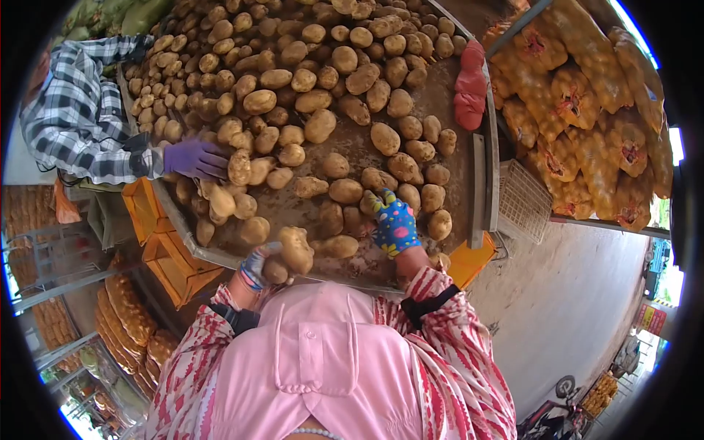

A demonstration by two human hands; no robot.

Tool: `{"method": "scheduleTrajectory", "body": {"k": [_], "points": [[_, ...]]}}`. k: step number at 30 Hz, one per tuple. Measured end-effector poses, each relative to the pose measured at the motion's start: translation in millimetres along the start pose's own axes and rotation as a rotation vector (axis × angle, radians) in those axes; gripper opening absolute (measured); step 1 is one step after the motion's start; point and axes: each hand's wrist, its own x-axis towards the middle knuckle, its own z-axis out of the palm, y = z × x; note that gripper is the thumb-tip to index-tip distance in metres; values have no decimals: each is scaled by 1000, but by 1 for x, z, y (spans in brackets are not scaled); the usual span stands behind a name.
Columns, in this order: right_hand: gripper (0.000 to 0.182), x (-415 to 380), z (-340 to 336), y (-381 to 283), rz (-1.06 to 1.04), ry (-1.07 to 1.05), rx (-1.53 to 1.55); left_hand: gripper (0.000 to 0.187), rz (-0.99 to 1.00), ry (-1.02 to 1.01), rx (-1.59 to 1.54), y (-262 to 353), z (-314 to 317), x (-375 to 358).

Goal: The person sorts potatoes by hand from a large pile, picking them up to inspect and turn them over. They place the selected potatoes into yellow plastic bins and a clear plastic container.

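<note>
My left hand (258,268), in a light patterned glove, is closed around potatoes at the near edge of the sorting table. A large potato (296,251) and a smaller, darker potato (275,271) show in its grip. My right hand (397,224) wears a blue glove with coloured dots. Its fingers reach forward, spread, and touch a potato (369,203) on the brown tabletop (308,209). More loose potatoes lie around both hands, with a big heap (293,73) filling the far side.
A co-worker in a checked shirt (77,110) rests a purple-gloved hand (196,159) on potatoes at left. Yellow crates (176,268) stand below the left edge. At right are a white plastic basket (522,202), a red bundle (471,86) and stacked filled net sacks (579,110).
</note>
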Motion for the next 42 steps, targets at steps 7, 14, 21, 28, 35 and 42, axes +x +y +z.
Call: {"method": "scheduleTrajectory", "body": {"k": [7, 14, 21, 28, 35, 42], "points": [[58, -23, -11, 20, 382, -158, 1573, 78, 114, -147, -198, -7, -30, 7], [56, -57, 3, -1, 505, -248, 1787, 82, 103, -204, -217, -9, -40, 5], [31, -83, -12, 38, 567, 37, 1571, 80, 138, -113, -88, -7, -26, 6], [30, -65, 5, 20, 661, 87, 1712, 88, 135, -218, -140, -6, -33, 4], [62, -20, -15, -41, -123, 43, 129, 77, 114, -163, -215, -2, -26, 2], [61, 34, 54, -64, -496, -115, -71, 72, 89, -281, -355, 0, -36, 6]]}}
